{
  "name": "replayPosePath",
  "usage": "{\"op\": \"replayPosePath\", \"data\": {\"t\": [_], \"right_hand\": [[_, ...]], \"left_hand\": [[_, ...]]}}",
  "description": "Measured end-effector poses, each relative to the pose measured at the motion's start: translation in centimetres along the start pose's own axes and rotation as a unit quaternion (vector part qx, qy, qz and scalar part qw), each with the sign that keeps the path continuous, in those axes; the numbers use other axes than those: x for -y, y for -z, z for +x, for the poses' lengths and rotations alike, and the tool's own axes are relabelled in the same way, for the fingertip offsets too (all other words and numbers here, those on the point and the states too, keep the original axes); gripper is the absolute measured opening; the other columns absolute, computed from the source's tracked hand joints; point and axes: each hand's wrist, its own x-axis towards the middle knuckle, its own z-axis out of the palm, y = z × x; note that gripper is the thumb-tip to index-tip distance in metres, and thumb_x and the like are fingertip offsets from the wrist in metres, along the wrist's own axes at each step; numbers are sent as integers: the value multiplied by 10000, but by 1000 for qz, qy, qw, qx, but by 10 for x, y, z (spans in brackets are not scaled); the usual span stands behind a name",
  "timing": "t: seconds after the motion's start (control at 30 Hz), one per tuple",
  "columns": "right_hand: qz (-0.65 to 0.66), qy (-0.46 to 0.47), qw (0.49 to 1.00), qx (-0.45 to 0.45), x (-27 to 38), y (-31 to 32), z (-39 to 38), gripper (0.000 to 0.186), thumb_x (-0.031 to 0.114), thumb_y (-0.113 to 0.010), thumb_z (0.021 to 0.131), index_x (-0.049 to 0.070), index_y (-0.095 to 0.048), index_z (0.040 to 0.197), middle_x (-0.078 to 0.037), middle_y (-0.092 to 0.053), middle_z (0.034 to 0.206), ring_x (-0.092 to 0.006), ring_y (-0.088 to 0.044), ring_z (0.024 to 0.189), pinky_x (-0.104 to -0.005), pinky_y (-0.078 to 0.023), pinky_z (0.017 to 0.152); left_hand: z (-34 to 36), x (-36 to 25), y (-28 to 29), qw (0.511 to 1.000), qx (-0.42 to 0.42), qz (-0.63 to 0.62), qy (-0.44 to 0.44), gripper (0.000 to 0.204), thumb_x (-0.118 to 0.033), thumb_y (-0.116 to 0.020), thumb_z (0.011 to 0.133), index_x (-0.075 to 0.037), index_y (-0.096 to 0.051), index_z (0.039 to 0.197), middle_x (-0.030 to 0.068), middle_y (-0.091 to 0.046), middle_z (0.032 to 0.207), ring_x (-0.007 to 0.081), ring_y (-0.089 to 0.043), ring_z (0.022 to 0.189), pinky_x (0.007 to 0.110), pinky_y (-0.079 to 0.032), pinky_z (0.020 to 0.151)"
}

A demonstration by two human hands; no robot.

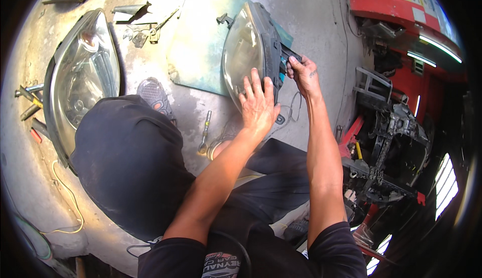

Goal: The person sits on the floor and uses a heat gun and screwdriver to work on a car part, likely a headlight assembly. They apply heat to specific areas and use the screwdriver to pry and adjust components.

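Observation:
A car headlight (244,52) with a hazed lens and black housing stands partly on a greenish board (198,52) in front of me. My left hand (258,105) lies with fingers spread on the lower part of its lens. My right hand (302,72) is closed at the housing's right side, its fingers round a black piece (288,53) that sticks out from there. Whether this piece belongs to the housing I cannot tell. Something teal shows beside those fingers, mostly hidden. A thin dark cable hangs below the right hand.
A second headlight (85,72) lies on the floor at left, with tools (31,96) beside it. A ratchet-like tool (206,130) lies near my feet. Metal brackets (145,33) lie beyond. At right stands a red car (391,7) with its front parts exposed. A yellowish cord (70,197) runs at lower left.

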Motion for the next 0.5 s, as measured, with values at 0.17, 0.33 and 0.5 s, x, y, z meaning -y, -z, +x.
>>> {"op": "replayPosePath", "data": {"t": [0.17,0.33,0.5], "right_hand": [[-18,-43,999,20,11,6,3,198,186,-759,969,25,-647,937,-25,-638,777,-109,-532,619,-266,-413,567],[-4,-79,996,43,21,6,0,196,186,-768,960,29,-653,939,-19,-630,765,-102,-510,600,-258,-374,545],[-52,-70,995,37,21,7,0,168,160,-701,1007,6,-638,1026,-4,-580,736,-80,-439,551,-239,-325,504]], "left_hand": [[0,-1,3,1000,12,4,8,944,-313,-884,780,8,-372,1505,313,-184,1655,546,-322,1463,649,-422,1071],[-1,1,4,1000,14,9,0,950,-308,-888,771,8,-370,1503,314,-189,1653,544,-326,1460,645,-422,1070],[-3,3,4,1000,5,9,-13,955,-302,-891,761,19,-370,1495,321,-198,1645,544,-332,1454,642,-425,1062]]}}
